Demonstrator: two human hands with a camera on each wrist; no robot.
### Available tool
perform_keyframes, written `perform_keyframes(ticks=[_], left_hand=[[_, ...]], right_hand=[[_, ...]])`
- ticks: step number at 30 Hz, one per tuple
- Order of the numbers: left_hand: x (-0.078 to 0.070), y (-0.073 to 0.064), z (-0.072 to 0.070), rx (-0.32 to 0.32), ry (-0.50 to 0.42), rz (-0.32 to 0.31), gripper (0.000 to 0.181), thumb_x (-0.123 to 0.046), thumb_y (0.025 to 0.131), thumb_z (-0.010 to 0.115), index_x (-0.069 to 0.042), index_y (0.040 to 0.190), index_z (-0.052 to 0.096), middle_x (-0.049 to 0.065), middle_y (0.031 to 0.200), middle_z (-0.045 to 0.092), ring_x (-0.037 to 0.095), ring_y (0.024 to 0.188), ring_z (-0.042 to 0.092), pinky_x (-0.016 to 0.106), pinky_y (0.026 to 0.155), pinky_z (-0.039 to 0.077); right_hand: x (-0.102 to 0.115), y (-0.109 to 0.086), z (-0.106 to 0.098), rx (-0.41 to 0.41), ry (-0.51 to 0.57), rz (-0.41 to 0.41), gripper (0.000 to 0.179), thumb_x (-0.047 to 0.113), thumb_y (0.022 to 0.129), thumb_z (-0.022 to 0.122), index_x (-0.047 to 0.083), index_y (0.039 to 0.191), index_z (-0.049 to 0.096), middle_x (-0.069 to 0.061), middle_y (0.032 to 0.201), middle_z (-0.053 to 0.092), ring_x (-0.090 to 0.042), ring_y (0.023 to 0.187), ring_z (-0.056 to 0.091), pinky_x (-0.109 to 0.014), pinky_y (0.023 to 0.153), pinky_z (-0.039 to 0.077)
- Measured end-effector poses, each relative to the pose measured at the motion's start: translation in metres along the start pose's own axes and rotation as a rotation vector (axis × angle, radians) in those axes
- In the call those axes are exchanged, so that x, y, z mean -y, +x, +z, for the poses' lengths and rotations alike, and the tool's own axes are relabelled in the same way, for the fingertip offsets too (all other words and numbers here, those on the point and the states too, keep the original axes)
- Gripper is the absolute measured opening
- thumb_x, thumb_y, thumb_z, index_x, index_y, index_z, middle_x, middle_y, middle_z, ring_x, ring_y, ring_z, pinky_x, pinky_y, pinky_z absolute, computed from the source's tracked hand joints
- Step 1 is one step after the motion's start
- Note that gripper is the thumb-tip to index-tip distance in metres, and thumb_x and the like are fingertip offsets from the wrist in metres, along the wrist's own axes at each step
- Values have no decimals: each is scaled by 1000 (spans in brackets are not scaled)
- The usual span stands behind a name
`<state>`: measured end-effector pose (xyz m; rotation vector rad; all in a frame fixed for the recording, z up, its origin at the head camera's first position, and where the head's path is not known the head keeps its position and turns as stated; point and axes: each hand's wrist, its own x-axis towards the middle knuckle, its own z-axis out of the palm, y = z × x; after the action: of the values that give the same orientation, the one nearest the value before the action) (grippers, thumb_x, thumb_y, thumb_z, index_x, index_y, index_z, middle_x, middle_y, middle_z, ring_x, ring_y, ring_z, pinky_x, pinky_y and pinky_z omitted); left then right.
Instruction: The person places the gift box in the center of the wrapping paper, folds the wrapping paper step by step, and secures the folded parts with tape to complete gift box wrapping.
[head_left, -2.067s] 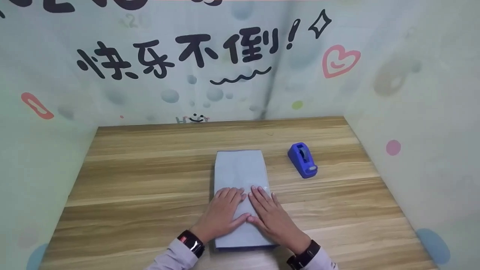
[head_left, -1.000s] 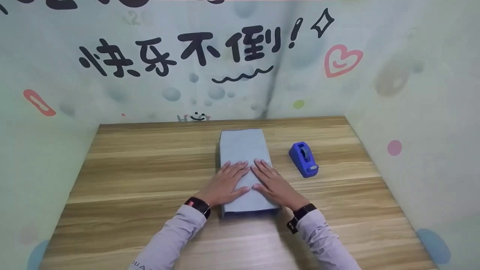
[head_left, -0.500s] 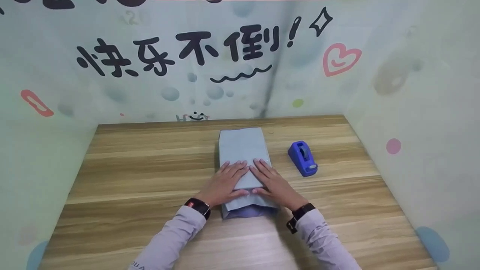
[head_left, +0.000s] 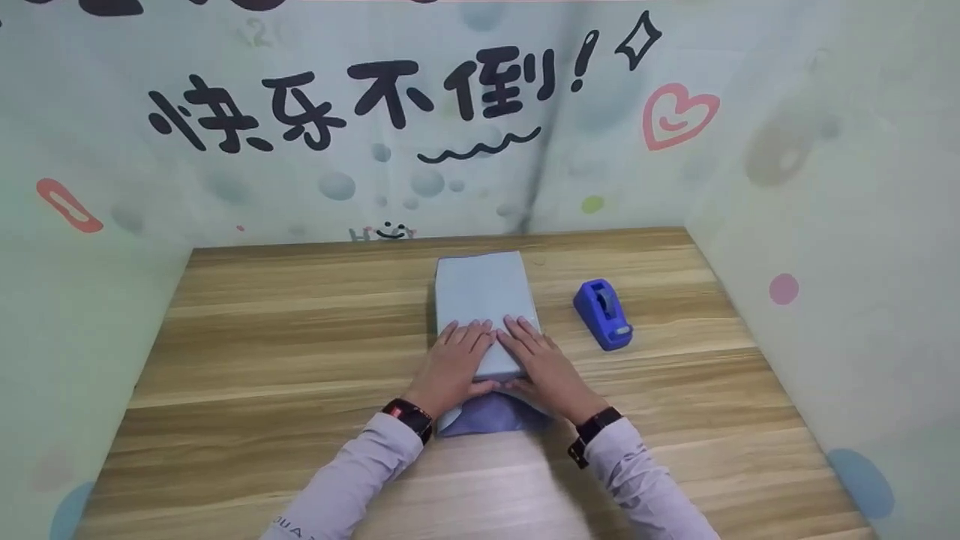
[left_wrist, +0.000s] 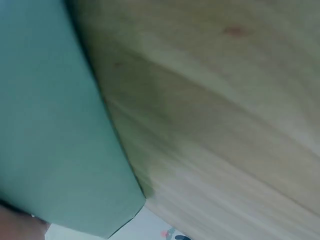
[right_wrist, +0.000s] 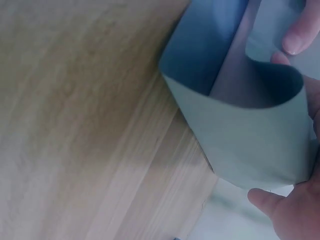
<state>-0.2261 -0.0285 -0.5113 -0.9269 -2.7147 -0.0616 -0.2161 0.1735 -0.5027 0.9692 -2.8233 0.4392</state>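
A box-shaped packet wrapped in light blue paper [head_left: 484, 289] lies lengthwise on the table, in the head view's middle. My left hand [head_left: 450, 364] rests on its left side, fingers stretched over the top. Mirroring it, my right hand [head_left: 551, 367] lies on the right side with straight fingers. Both thumbs press the top layer inward at the near end. There the paper end [head_left: 495, 416] gapes, showing its darker blue inside. In the right wrist view this paper sleeve [right_wrist: 245, 140] stands open and curved. The left wrist view shows the packet's pale side [left_wrist: 60, 130].
A blue tape dispenser [head_left: 604, 315] stands on the wooden table [head_left: 285, 337], right of the packet. A printed cloth backdrop [head_left: 300, 187] rises behind the table, and pale walls close in both sides.
Packet and hands have moved away from the body, toward the table's back. Since half a second ago, the thumbs have pushed the near end's top paper further in, and the opening has widened.
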Motion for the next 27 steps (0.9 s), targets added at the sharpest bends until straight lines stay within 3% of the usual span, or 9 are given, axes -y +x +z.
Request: perform_keyframes(ticks=[7, 10, 14, 19, 27], left_hand=[[0, -6, 5, -78, 90, 50, 92, -61, 67, 66, -8, 138, 41, 7, 143, 42, 22, 132, 38, 44, 111, 28], [0, -9, 4, -72, 105, 63, 95, -57, 65, 70, -8, 140, 37, 8, 146, 39, 24, 135, 34, 43, 112, 27], [1, -13, 0, -47, 60, 68, 99, -47, 65, 76, -7, 144, 32, 11, 150, 30, 29, 139, 26, 44, 113, 24], [11, -21, -10, 29, -105, 80, 99, -29, 68, 80, -10, 147, 25, 14, 154, 21, 36, 141, 17, 48, 114, 21], [44, -22, -34, 327, -507, 135, 90, -27, 79, 70, -13, 149, 17, 9, 157, 7, 35, 143, 0, 63, 110, 10]], right_hand=[[2, -1, 2, -15, -41, 8, 78, 20, 79, 73, 11, 145, 32, -9, 153, 25, -29, 141, 21, -56, 106, 31], [3, -1, 2, -20, -76, 5, 80, 13, 77, 73, 10, 145, 31, -10, 153, 26, -29, 141, 22, -56, 105, 32], [3, -1, 3, -22, -118, -3, 83, 5, 74, 74, 10, 145, 30, -9, 153, 26, -29, 141, 23, -56, 104, 32], [2, 0, 5, -35, -137, -20, 86, 0, 72, 73, 10, 145, 30, -9, 153, 26, -29, 140, 24, -56, 104, 33], [1, -1, 5, -33, -70, -14, 83, 1, 74, 73, 10, 145, 31, -10, 153, 26, -31, 140, 23, -58, 104, 31]])
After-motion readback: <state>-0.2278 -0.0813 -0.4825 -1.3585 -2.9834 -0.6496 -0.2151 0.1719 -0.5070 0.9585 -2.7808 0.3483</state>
